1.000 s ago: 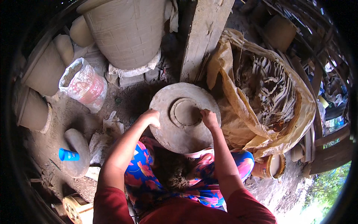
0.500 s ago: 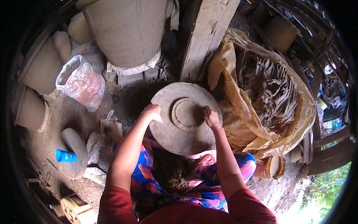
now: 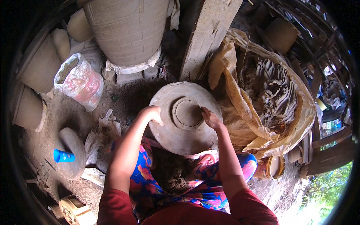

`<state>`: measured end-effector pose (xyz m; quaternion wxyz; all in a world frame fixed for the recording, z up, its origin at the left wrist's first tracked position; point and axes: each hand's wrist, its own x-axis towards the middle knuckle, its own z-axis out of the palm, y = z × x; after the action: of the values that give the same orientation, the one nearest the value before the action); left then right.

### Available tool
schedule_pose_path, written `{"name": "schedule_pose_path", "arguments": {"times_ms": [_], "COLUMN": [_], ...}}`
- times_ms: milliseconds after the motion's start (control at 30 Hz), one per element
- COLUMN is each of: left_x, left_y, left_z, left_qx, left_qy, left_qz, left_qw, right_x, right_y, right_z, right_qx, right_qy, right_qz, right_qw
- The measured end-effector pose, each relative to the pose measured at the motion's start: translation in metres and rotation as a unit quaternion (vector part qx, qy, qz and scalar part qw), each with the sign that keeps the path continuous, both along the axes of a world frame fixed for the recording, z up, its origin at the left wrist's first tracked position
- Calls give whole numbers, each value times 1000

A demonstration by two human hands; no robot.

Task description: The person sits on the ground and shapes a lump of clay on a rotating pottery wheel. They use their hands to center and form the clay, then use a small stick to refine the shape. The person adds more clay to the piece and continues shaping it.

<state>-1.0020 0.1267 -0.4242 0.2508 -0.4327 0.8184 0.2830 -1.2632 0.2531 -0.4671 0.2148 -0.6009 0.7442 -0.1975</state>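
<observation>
Rests curled left hand (image 3: 151,114) on the left rim of the potter's turntable (image 3: 178,139) and bunched right hand (image 3: 212,119), both with unclear hold, on the clay base (image 3: 188,112) at frame centre, seemingly flattened already but without wall.

The disc (image 3: 180,140) looks matt and clay-smeared, the post (image 3: 210,37) rough wood, the cup (image 3: 64,156) smooth plastic.

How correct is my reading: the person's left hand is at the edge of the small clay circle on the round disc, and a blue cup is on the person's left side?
One thing is wrong: in the head view, the right hand, not the left, is at the edge of the small clay circle on the round disc.
</observation>
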Motion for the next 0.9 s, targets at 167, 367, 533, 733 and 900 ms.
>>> {"name": "schedule_pose_path", "arguments": {"times_ms": [167, 367, 533, 733, 900], "left_x": [4, 5, 2, 3, 5], "left_y": [-3, 0, -6, -2, -6], "left_z": [-18, -38, -14, 7, -6], "left_qx": [-189, -308, -72, -29, -179], "left_qy": [106, 146, 40, 17, 87], "left_qz": [130, 1, 31, 32, 121], "left_qw": [967, 940, 996, 999, 973], "right_x": [-9, -5, 2, 6, 9], "right_y": [-2, -3, -3, -3, 2], "right_z": [-8, -6, -2, 6, 11], "right_qx": [-50, -131, 12, -29, -35], "right_qy": [34, -135, -46, -52, -153], "right_qz": [19, -51, -5, -19, -77], "right_qw": [998, 981, 999, 998, 985]}}
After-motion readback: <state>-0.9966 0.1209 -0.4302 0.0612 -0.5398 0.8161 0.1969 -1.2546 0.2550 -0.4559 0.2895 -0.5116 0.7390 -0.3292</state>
